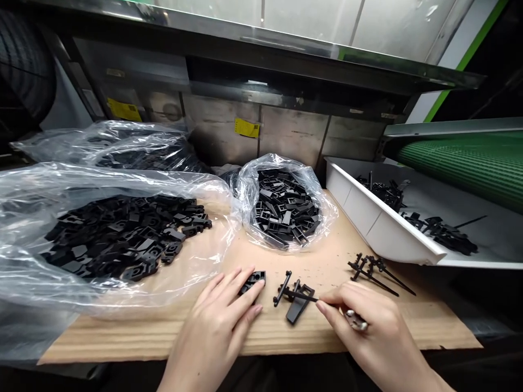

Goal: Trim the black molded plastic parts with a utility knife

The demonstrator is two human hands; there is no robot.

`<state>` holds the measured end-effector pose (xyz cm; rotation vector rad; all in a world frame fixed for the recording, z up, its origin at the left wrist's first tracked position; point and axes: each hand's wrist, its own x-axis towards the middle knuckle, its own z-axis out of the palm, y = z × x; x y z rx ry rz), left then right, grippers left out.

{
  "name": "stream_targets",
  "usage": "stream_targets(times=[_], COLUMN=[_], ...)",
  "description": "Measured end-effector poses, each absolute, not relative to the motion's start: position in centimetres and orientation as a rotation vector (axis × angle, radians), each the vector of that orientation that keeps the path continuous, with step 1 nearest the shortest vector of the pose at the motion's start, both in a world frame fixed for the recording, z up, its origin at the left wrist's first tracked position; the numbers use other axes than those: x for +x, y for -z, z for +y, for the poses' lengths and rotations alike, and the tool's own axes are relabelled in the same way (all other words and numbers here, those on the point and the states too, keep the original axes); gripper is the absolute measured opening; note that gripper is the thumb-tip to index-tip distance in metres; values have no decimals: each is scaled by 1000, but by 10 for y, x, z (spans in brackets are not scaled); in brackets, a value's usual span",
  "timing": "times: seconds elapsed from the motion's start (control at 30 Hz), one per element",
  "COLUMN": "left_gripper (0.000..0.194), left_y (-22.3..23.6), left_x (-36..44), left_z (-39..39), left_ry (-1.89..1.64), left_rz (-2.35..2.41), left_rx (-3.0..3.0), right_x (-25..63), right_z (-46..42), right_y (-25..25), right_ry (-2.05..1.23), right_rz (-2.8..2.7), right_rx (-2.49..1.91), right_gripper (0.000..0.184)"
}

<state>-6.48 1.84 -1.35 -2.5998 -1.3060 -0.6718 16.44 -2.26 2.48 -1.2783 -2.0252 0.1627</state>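
My left hand (223, 313) is over a small black plastic part (257, 279) on the board, its fingers bent onto it and covering much of it. Thumb and index finger of my right hand (363, 321) pinch the thin stem of a black plastic sprue (292, 293) with short cross bars. A shiny metal piece (356, 320) shows inside that same hand; its kind is mostly hidden. Under the sprue lies a tapered black plastic lever-like piece (300, 307) with a rectangular opening at one end.
Two black sprues (376, 272) lie right of my hands. Clear plastic bags of black parts stand left (220, 239) and at the back centre (327, 218). A white tray (379, 239) holds more sprues, beside a green conveyor belt (469, 160). A metal ledge (261, 41) spans the back.
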Motion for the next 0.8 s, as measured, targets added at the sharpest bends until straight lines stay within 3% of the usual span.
stream_targets(times=[0.27, 0.47, 0.57, 0.7, 0.8], left_gripper=[40, 47, 49, 53, 54], left_y=[25, 47, 52, 53, 55], left_x=[-71, -82, -84, -86, -89], left_z=[26, 35, 37, 36, 36], left_ry=[721, 739, 738, 675, 664], left_rz=[-1203, -1167, -1147, -1156, -1171], left_rx=[-2549, -2526, -2523, -2545, -2547], right_x=[179, 242, 269, 273, 268], right_z=[-32, -41, -35, -17, -8], right_y=[-5, -2, 9, 13, 8], right_ry=[234, 482, 476, 369, 280], right_rz=[-1987, -1694, -1671, -1750, -1825], right_rx=[-1350, -1563, -1810, -2010, -2062], right_gripper=[13, 7, 16, 43, 31])
